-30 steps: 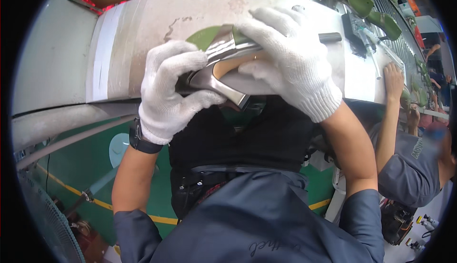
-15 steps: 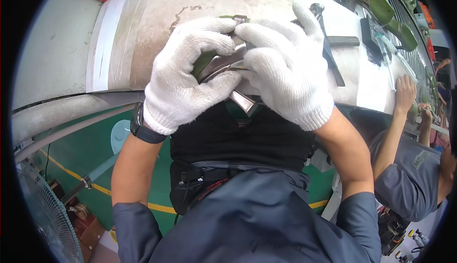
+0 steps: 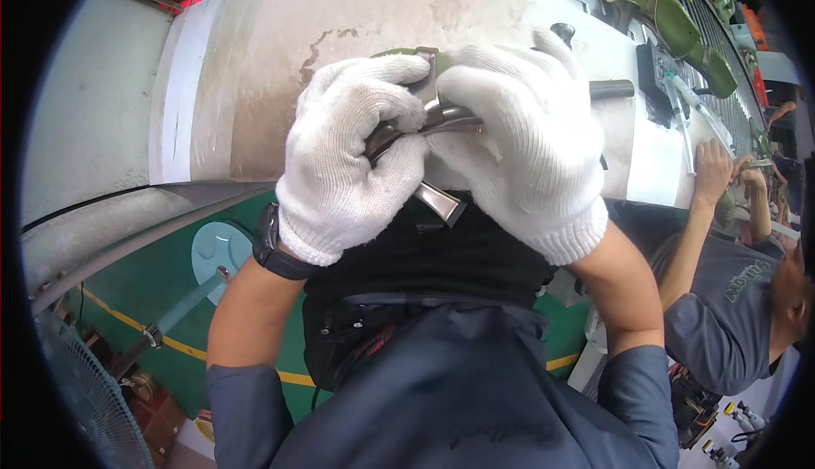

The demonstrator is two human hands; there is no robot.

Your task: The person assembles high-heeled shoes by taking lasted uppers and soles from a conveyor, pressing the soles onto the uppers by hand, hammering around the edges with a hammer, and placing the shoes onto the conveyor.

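At the pale worktop point(image 3: 263, 87), a metallic-heeled shoe point(image 3: 441, 203) is held by the gloved fingers point(image 3: 395, 68) of left hand point(image 3: 348, 151) and right hand point(image 3: 531, 142), a grey handle point(image 3: 613, 89) to their right.

We log three spots of lettering: dark joined-up script, faint and soft, across the front of the wearer's blue-grey shirt point(image 3: 407, 384); slanting block letters in pale outline on the co-worker's grey shirt point(image 3: 713, 333) at right; a red mark on the black waist bag point(image 3: 346, 326), too small for us to make out
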